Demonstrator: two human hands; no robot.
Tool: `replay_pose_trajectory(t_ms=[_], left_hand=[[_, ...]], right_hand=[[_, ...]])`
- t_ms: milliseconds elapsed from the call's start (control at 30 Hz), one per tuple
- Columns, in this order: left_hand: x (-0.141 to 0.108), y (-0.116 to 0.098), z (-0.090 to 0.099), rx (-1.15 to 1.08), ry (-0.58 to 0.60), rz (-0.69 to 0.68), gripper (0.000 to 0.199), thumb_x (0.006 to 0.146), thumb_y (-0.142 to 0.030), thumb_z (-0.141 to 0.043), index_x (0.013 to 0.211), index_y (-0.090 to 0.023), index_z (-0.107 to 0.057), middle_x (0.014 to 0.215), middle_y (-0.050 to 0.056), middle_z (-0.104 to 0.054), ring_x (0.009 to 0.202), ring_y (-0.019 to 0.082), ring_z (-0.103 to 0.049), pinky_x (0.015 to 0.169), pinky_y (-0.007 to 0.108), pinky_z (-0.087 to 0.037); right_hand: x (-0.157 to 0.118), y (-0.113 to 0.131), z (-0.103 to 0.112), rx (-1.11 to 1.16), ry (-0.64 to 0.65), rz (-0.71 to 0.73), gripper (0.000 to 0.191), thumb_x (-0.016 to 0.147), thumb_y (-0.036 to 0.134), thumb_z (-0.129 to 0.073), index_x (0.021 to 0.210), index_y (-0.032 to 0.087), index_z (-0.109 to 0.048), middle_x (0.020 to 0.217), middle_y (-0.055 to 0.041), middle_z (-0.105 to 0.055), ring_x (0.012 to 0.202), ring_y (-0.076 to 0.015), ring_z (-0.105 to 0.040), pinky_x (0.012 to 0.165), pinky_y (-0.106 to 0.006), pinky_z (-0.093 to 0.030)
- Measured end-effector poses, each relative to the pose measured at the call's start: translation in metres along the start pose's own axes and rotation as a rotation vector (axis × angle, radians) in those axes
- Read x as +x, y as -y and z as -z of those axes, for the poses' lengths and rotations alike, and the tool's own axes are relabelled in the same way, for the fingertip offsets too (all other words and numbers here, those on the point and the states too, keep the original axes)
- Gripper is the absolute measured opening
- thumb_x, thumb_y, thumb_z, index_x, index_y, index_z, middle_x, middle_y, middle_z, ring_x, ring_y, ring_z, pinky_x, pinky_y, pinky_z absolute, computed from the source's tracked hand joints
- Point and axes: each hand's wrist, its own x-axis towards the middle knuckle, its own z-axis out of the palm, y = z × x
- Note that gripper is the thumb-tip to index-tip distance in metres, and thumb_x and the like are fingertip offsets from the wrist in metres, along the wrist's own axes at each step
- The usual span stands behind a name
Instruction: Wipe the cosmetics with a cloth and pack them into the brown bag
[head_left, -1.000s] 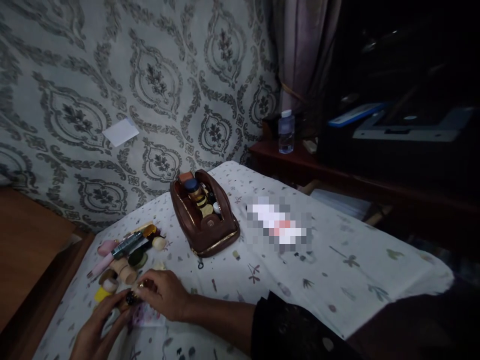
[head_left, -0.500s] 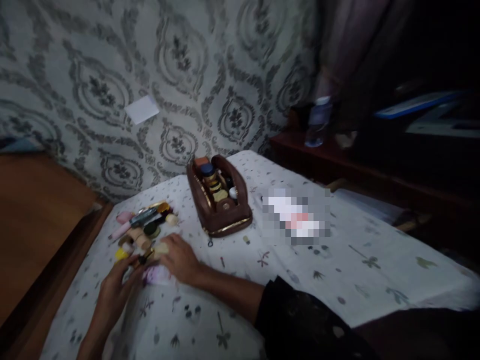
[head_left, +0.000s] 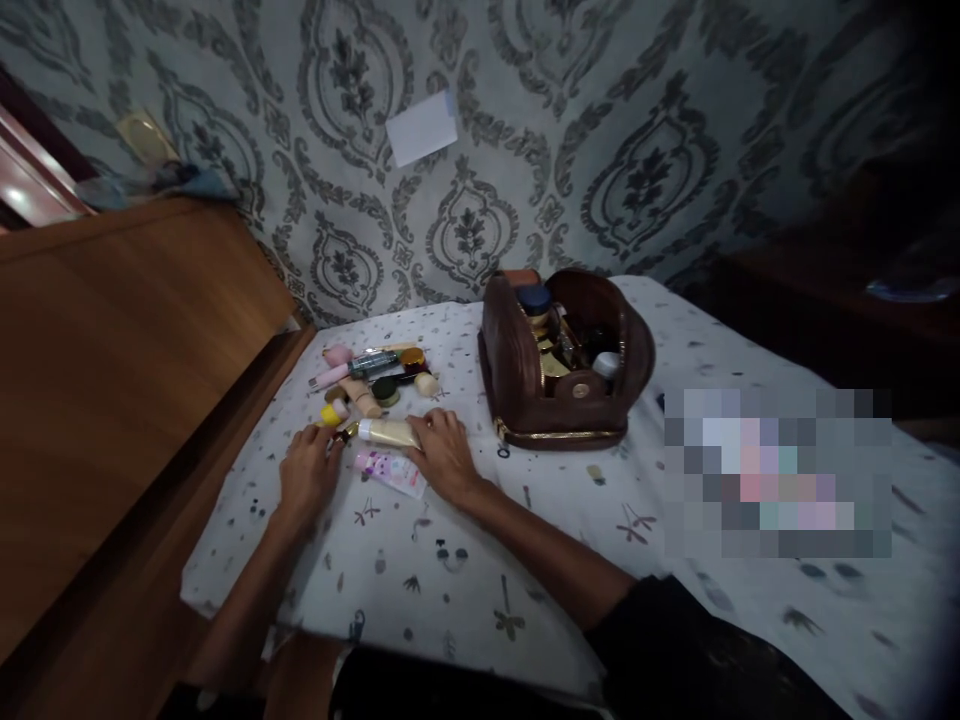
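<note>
My right hand is closed on the lower end of a cream-coloured tube with a white cap, which lies across the bed-like surface. My left hand has its fingers closed around a small dark bottle with gold parts, partly covered by the fingertips. Just below the cream tube lies a pink and purple tube. Beyond my hands is a group of cosmetics: a beige tube, a dark round jar, a yellow-capped item, and a pink sponge.
To the right, a brown cosmetic bag stands open, filled with several bottles and jars. A pixelated patch covers something on the patterned white sheet farther right. A wooden panel borders the left side; a patterned wall rises behind.
The view has swung left and closer, so the bag and cosmetics sit farther right in the picture. Both hands remain at the same items, and the pink and purple tube is more exposed.
</note>
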Motion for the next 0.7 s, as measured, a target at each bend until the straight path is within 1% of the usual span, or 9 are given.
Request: replay_pose_trajectory(t_ms=[100,200,300,367,433,500,600,633,700], left_hand=[[0.004,0.004,-0.005,0.003,-0.007,-0.007,0.028,0.097,-0.029,-0.044,0.109,-0.018,-0.066,0.107,0.012,-0.065,0.101,0.03,-0.058,0.075,0.038,-0.049],[0.003,0.004,-0.006,-0.017,-0.038,-0.002,0.028,0.097,-0.028,-0.043,0.112,-0.019,-0.064,0.109,0.012,-0.063,0.103,0.03,-0.056,0.079,0.039,-0.049],[-0.001,-0.006,-0.003,-0.239,-0.163,-0.07,0.025,0.098,-0.029,-0.044,0.114,-0.02,-0.061,0.107,0.01,-0.061,0.101,0.026,-0.056,0.085,0.039,-0.049],[-0.006,-0.02,-0.001,-0.421,-0.217,-0.162,0.023,0.098,-0.029,-0.044,0.115,-0.02,-0.058,0.105,0.008,-0.062,0.101,0.024,-0.057,0.088,0.037,-0.048],[-0.01,-0.036,-0.002,-0.471,-0.195,-0.262,0.024,0.099,-0.029,-0.044,0.118,-0.019,-0.055,0.105,0.008,-0.062,0.101,0.023,-0.057,0.09,0.037,-0.047],[-0.014,-0.049,-0.006,-0.396,-0.15,-0.313,0.025,0.099,-0.029,-0.043,0.118,-0.018,-0.055,0.103,0.009,-0.063,0.098,0.024,-0.056,0.089,0.039,-0.045],[-0.014,-0.057,-0.013,-0.308,-0.097,-0.275,0.022,0.099,-0.03,-0.043,0.106,-0.017,-0.059,0.093,0.01,-0.063,0.091,0.026,-0.056,0.083,0.04,-0.043],[-0.013,-0.056,-0.014,-0.334,-0.085,-0.254,0.021,0.099,-0.031,-0.043,0.102,-0.018,-0.059,0.092,0.009,-0.063,0.09,0.026,-0.056,0.082,0.039,-0.043],[-0.01,-0.051,-0.014,-0.482,-0.051,-0.205,0.02,0.098,-0.033,-0.044,0.095,-0.019,-0.058,0.09,0.007,-0.061,0.09,0.025,-0.055,0.083,0.037,-0.042]], right_hand=[[0.001,0.001,0.001,-0.043,0.001,-0.004,0.033,0.089,0.03,-0.065,0.12,0.019,-0.061,0.114,-0.0137,-0.055,0.106,-0.0296,-0.045,0.089,-0.041,-0.039],[-0.002,0.003,0.002,-0.067,-0.048,0.029,0.03,0.09,0.031,-0.064,0.115,0.016,-0.062,0.111,-0.013,-0.057,0.105,-0.0288,-0.047,0.088,-0.039,-0.039],[-0.008,0.008,0.003,-0.1,-0.03,0.171,0.024,0.092,0.036,-0.061,0.101,0.015,-0.065,0.103,-0.0121,-0.06,0.1,-0.0271,-0.05,0.085,-0.037,-0.039],[-0.012,0.011,0.003,-0.123,0.022,0.256,0.027,0.09,0.04,-0.062,0.1,0.015,-0.066,0.101,-0.0116,-0.061,0.1,-0.0266,-0.051,0.086,-0.037,-0.039],[-0.014,0.013,0.002,-0.146,0.072,0.287,0.032,0.087,0.041,-0.066,0.104,0.015,-0.066,0.104,-0.0119,-0.062,0.103,-0.0274,-0.052,0.088,-0.038,-0.039],[-0.015,0.013,0.001,-0.16,0.118,0.293,0.035,0.085,0.04,-0.068,0.107,0.013,-0.065,0.105,-0.0124,-0.063,0.104,-0.0277,-0.053,0.089,-0.039,-0.041],[-0.014,0.011,-0.002,-0.151,0.157,0.298,0.041,0.082,0.042,-0.072,0.109,0.012,-0.065,0.106,-0.0129,-0.063,0.104,-0.028,-0.054,0.088,-0.039,-0.043],[-0.014,0.01,-0.003,-0.144,0.154,0.303,0.043,0.081,0.043,-0.074,0.109,0.012,-0.065,0.106,-0.0131,-0.063,0.104,-0.0282,-0.055,0.088,-0.039,-0.044],[-0.014,0.008,-0.004,-0.133,0.139,0.317,0.045,0.079,0.045,-0.076,0.109,0.012,-0.065,0.107,-0.0133,-0.062,0.105,-0.0285,-0.055,0.089,-0.04,-0.045]])
